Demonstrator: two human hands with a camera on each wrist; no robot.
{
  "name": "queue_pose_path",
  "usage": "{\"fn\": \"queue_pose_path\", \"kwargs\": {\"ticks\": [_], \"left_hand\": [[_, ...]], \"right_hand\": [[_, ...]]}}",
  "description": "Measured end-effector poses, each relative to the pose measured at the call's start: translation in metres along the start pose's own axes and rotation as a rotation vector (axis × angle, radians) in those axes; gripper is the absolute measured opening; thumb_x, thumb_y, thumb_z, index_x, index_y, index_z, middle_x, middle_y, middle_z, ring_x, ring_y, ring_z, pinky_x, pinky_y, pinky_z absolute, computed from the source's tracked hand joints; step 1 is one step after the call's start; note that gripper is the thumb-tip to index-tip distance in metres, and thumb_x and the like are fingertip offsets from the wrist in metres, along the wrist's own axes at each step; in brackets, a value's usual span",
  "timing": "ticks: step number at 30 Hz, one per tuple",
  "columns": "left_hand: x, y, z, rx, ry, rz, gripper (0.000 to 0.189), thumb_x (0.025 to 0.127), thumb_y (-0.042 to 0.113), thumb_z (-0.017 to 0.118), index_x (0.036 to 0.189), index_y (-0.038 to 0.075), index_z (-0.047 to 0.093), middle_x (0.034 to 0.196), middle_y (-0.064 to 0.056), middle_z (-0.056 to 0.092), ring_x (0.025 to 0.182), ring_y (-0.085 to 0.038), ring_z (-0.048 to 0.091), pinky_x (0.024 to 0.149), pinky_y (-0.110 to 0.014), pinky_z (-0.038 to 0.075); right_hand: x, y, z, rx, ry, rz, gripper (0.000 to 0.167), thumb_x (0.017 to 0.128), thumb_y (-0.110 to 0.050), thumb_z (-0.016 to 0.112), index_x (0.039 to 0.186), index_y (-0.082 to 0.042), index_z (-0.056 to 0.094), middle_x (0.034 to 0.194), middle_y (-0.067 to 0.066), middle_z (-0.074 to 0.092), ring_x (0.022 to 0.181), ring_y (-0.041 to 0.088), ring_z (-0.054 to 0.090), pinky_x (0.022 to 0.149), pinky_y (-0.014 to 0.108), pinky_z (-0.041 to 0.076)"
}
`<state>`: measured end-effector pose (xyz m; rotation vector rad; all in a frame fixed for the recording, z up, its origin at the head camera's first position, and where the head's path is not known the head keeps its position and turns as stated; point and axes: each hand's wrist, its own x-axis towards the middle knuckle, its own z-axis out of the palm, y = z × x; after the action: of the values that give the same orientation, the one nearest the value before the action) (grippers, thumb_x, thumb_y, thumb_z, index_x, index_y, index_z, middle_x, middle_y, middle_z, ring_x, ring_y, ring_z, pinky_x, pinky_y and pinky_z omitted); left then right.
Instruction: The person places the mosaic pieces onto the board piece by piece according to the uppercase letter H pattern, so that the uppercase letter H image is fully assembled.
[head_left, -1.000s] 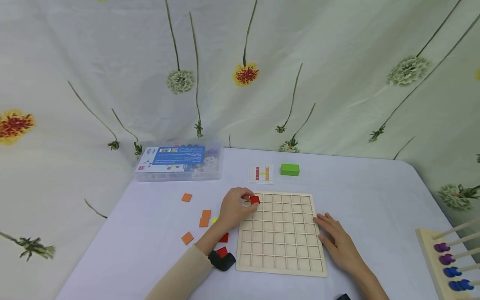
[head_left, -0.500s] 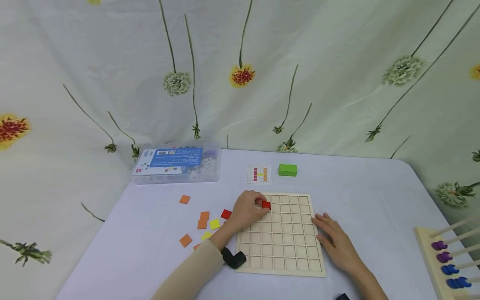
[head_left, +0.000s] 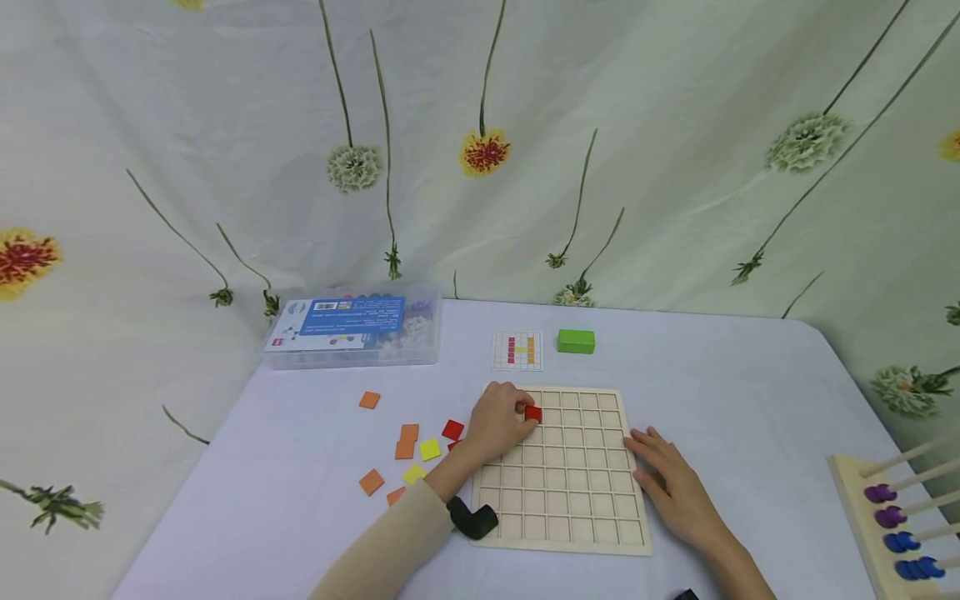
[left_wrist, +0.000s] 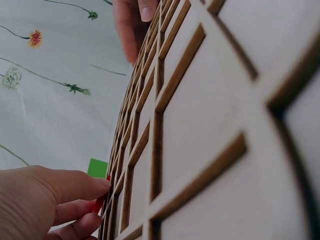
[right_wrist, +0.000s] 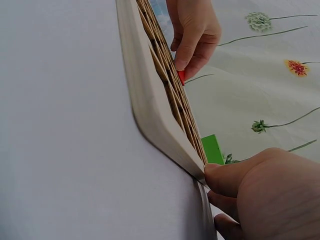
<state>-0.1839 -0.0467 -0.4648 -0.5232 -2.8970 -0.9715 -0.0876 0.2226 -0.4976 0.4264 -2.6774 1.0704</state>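
My left hand (head_left: pixel 501 423) pinches a small red square tile (head_left: pixel 533 414) between thumb and fingers, over the upper left part of a wooden grid board (head_left: pixel 555 548). In the left wrist view the tile (left_wrist: pixel 99 202) stands tilted at the board's surface, partly hidden by the fingers. At the board's right edge rests my right hand (head_left: pixel 675 483), its fingers extended; the right wrist view shows its thumb touching the rim. Left of the board lie loose red tiles (head_left: pixel 452 429), yellow tiles (head_left: pixel 430 449) and orange tiles (head_left: pixel 371 482), some partly covered by the left arm.
A printed pattern card (head_left: pixel 517 351) and a green block (head_left: pixel 576 342) lie beyond the board. At the back left stands a clear plastic case (head_left: pixel 352 327) with a blue label. A wooden bead frame (head_left: pixel 862 508) stands at the right edge. Flowered cloth (head_left: pixel 660 167) hangs behind the table.
My left hand has moved right and slightly nearer with the red tile, from the board's upper left corner to a cell further in. The right hand has stayed at the board's edge.
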Motion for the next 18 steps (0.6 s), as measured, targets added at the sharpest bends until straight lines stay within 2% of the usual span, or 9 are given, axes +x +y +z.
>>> {"fn": "queue_pose_path", "kwargs": {"ticks": [7,11,14,18], "left_hand": [[-0.001,0.001,0.0,0.049,0.002,0.021,0.023,0.08,0.018,0.075,0.1,0.008,0.076,0.076,0.001,0.056,0.078,-0.013,0.042,0.062,-0.022,0.034],[-0.002,0.001,-0.004,0.066,0.004,0.03,0.028,0.079,0.021,0.076,0.105,0.009,0.075,0.081,0.001,0.059,0.081,-0.014,0.044,0.066,-0.023,0.037],[-0.005,-0.001,-0.015,0.039,0.022,0.035,0.036,0.078,0.022,0.078,0.111,0.009,0.072,0.088,-0.002,0.062,0.084,-0.016,0.047,0.07,-0.026,0.041],[-0.015,-0.009,-0.038,-0.031,0.073,0.053,0.048,0.078,0.02,0.079,0.122,0.006,0.065,0.097,-0.009,0.063,0.089,-0.021,0.053,0.076,-0.033,0.046]], "right_hand": [[0.0,0.001,-0.001,-0.01,0.012,-0.023,0.041,0.091,-0.006,0.064,0.132,-0.005,0.059,0.138,0.021,0.055,0.132,0.05,0.039,0.11,0.003,0.001],[0.0,0.001,-0.001,-0.01,0.012,-0.022,0.041,0.091,-0.006,0.064,0.132,-0.005,0.059,0.138,0.021,0.054,0.133,0.05,0.039,0.111,0.003,0.001],[0.0,0.0,-0.001,-0.009,0.009,-0.017,0.041,0.091,-0.007,0.064,0.132,-0.005,0.059,0.139,0.021,0.054,0.134,0.05,0.038,0.111,0.004,0.001],[0.001,-0.001,0.0,-0.008,0.003,-0.016,0.041,0.091,-0.007,0.064,0.132,-0.005,0.059,0.138,0.021,0.054,0.134,0.05,0.038,0.111,0.004,0.001]]}}
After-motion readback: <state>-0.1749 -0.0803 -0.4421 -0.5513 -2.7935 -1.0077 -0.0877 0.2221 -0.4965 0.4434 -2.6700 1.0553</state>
